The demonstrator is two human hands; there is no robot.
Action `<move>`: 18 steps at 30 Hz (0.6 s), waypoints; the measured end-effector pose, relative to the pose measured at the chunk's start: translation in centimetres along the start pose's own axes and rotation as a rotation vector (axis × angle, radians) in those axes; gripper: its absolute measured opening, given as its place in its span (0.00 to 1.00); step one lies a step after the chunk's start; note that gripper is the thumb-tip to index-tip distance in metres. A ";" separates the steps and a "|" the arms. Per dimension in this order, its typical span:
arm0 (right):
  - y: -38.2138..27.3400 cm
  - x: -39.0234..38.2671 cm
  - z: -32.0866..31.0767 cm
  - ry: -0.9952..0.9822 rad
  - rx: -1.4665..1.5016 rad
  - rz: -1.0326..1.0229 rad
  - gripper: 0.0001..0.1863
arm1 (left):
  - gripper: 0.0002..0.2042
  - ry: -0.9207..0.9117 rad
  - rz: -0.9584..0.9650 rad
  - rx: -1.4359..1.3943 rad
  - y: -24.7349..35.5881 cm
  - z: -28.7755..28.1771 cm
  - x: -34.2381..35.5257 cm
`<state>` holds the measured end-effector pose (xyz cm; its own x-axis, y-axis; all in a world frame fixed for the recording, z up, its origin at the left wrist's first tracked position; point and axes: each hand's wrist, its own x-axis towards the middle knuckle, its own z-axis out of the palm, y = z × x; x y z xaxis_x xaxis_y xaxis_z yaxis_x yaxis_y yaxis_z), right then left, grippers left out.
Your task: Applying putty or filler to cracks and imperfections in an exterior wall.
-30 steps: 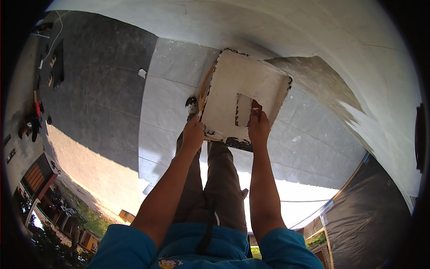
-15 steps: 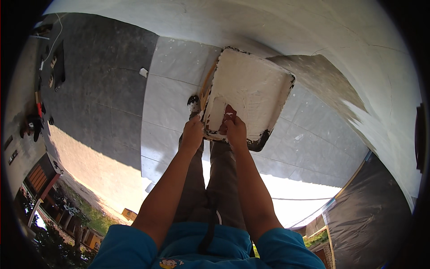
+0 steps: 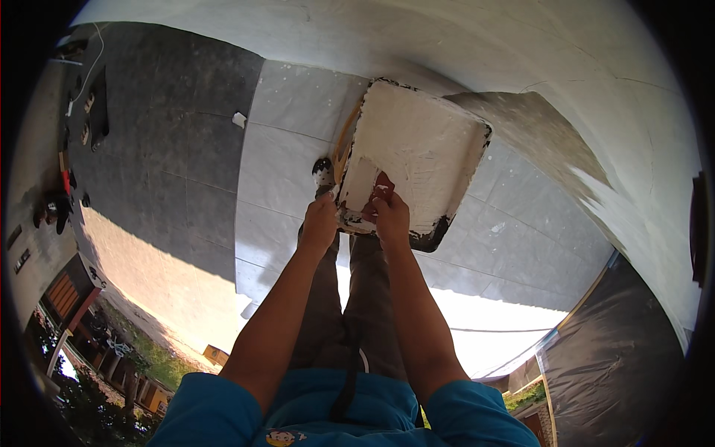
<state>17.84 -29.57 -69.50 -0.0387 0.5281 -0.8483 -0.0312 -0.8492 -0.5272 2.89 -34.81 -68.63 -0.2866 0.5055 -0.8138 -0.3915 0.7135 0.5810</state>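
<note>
A shallow tray [image 3: 424, 160] with a black, chipped rim lies in front of my legs, coated inside with white paste or paint. My right hand [image 3: 392, 220] is over the tray's near part, closed on a reddish-brown flat scraper [image 3: 382, 186] with white smears on it. The scraper lies against the coated bottom, beside a smoother patch. My left hand [image 3: 320, 223] is closed at the near left corner of the tray, its fingers round the rim; part of the grip is hidden.
Under the tray's left side shows a curved orange-yellow edge [image 3: 345, 145]. My foot in a dark, spotted shoe [image 3: 322, 171] is beside it. A pale wall [image 3: 596, 45] curves along the far side and right. Grey floor tiles [image 3: 287, 97] meet darker floor [image 3: 171, 112]; a dark sheet [image 3: 611, 350] hangs at right.
My right hand and the scraper have shifted very slightly over the near part of the tray. My left hand and the tray have stayed where they were.
</note>
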 end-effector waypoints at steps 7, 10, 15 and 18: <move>-1.1 -0.6 0.3 -0.053 0.167 0.041 0.13 | 0.15 -0.009 0.068 0.073 -1.7 -1.4 1.1; -1.3 -0.7 -0.3 -0.014 0.260 0.095 0.13 | 0.14 0.008 0.090 0.014 -1.9 -1.4 1.3; -1.8 -0.9 -1.8 0.004 0.363 0.125 0.13 | 0.13 -0.011 0.043 -0.029 -1.3 -1.2 0.9; -1.6 -0.8 -2.6 0.022 0.427 0.119 0.13 | 0.12 -0.014 0.104 -0.012 -1.5 -1.3 0.9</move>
<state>20.49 -28.68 -68.12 -0.0464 0.4224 -0.9052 -0.4381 -0.8230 -0.3616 2.09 -36.00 -70.20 -0.3142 0.5834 -0.7489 -0.3704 0.6510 0.6626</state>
